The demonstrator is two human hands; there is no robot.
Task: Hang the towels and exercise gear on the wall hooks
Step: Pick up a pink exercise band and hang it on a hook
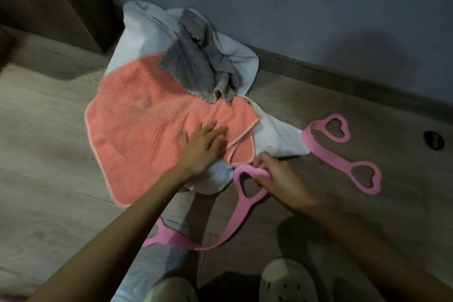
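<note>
A pile of towels lies on the wooden floor by the wall: an orange towel (137,125) on top of a white towel (274,140), with a crumpled grey towel (196,66) at the back. My left hand (201,147) rests flat on the orange towel, fingers spread. My right hand (277,179) grips the heart-shaped handle of a pink resistance band (240,206) that trails back toward my feet. A second pink resistance band (343,159) with two heart handles lies on the floor to the right.
A grey wall (294,7) with a dark baseboard (343,81) runs behind the pile. A dark door frame (73,0) stands at the upper left. A small black object (434,140) lies at the far right. My feet in light clogs (286,282) are at the bottom.
</note>
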